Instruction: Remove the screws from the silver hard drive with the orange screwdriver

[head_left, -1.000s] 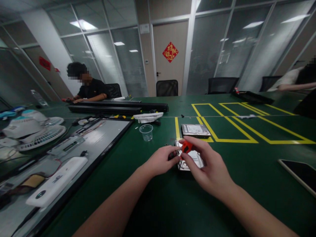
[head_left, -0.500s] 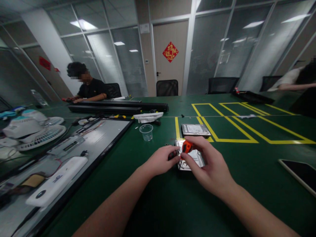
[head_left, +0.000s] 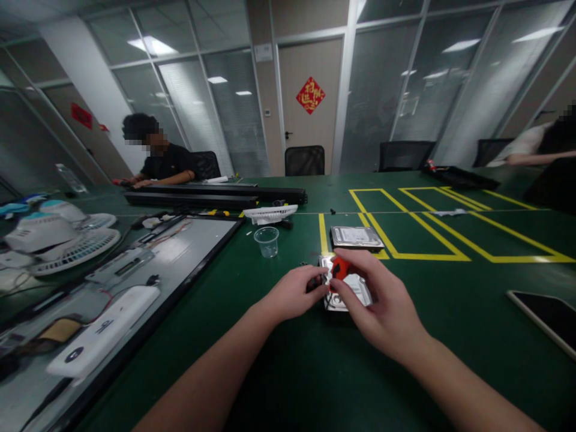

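A silver hard drive (head_left: 357, 289) lies on the green table in front of me, partly covered by my hands. My right hand (head_left: 387, 294) is closed around the red and black handle of a screwdriver (head_left: 341, 268), held over the drive's left part. The screwdriver's tip is hard to make out. At the drive's left edge, my left hand (head_left: 297, 291) has its thumb and fingers closed against it, close to the screwdriver. Just behind lies a second hard drive (head_left: 357, 236), label side up.
A clear plastic cup (head_left: 267, 242) stands left of the drives. Further left lie a large opened panel (head_left: 198, 231), a white power bank-like device (head_left: 105, 330) and white fan parts (head_left: 67, 246). A phone (head_left: 546, 318) rests at right. One person (head_left: 166, 159) sits across, another far right.
The screwdriver's handle has turned slightly in my right hand, showing more red and less black. Both hands and the drives stay in place.
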Demonstrator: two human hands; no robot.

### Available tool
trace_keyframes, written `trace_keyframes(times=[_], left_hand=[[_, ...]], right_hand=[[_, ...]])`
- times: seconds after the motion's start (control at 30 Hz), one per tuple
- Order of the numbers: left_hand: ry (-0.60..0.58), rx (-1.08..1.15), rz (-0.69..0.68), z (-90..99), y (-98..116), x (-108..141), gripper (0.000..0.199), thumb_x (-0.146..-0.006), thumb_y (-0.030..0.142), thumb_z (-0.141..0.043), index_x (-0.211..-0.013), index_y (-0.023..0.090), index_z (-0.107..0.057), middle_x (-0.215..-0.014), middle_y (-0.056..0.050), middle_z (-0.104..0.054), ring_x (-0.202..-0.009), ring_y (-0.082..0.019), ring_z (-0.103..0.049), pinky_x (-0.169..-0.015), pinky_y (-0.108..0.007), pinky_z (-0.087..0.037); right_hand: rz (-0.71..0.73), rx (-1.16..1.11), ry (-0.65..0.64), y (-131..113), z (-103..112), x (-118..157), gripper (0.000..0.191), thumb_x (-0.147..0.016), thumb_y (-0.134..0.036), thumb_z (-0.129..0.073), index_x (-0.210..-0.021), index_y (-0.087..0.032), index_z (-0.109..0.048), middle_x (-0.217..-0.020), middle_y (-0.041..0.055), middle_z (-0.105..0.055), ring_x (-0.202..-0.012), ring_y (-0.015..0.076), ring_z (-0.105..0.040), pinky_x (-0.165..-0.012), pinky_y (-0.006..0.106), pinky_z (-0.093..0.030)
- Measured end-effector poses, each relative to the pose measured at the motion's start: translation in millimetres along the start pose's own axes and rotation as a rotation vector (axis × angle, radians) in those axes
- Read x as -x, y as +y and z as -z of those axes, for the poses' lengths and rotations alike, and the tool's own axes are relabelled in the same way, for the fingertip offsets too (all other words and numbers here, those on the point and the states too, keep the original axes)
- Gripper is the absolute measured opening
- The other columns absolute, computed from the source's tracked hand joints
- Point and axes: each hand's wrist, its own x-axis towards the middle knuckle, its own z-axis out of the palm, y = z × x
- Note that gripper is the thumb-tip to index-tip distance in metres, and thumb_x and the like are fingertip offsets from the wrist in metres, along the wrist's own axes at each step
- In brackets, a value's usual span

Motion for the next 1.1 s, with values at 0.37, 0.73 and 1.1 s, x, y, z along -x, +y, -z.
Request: trace_keyframes(times=[0.37, 0.73, 1.1], left_hand=[[0.0, 0.018, -0.018, -0.9, -1.0, 0.2, 0.024, -0.102, 0.036, -0.066, -0.118, 0.021, -0.075, -0.111, -0.007, -0.076, -0.098, -0.025, -0.069, -0.091, -0.036, -0.054], [-0.003, 0.009, 0.019, -0.9, -2.0, 0.7, 0.025, -0.101, 0.035, -0.067, -0.119, 0.02, -0.075, -0.115, -0.008, -0.076, -0.099, -0.026, -0.069, -0.087, -0.035, -0.053], [-0.008, -0.006, 0.005, 0.3, 0.3, -0.3, 0.024, -0.102, 0.036, -0.065, -0.117, 0.02, -0.075, -0.111, -0.008, -0.076, -0.097, -0.025, -0.068, -0.084, -0.034, -0.052]], right_hand=[[0.054, 0.048, 0.045, 0.2, 0.8, -4.1, 0.045, -0.097, -0.019, -0.073, -0.14, -0.029, -0.061, -0.121, 0.0082, -0.065, -0.111, 0.0239, -0.068, -0.093, 0.038, -0.061], [-0.001, 0.007, -0.008, -2.7, 0.9, 1.1, 0.05, -0.1, -0.018, -0.064, -0.148, -0.028, -0.052, -0.131, 0.0104, -0.069, -0.115, 0.0249, -0.071, -0.101, 0.043, -0.061], [0.031, 0.022, 0.017, -1.4, 0.2, -2.5, 0.048, -0.099, -0.014, -0.065, -0.144, -0.029, -0.056, -0.127, 0.0096, -0.067, -0.115, 0.0251, -0.068, -0.099, 0.043, -0.061]])
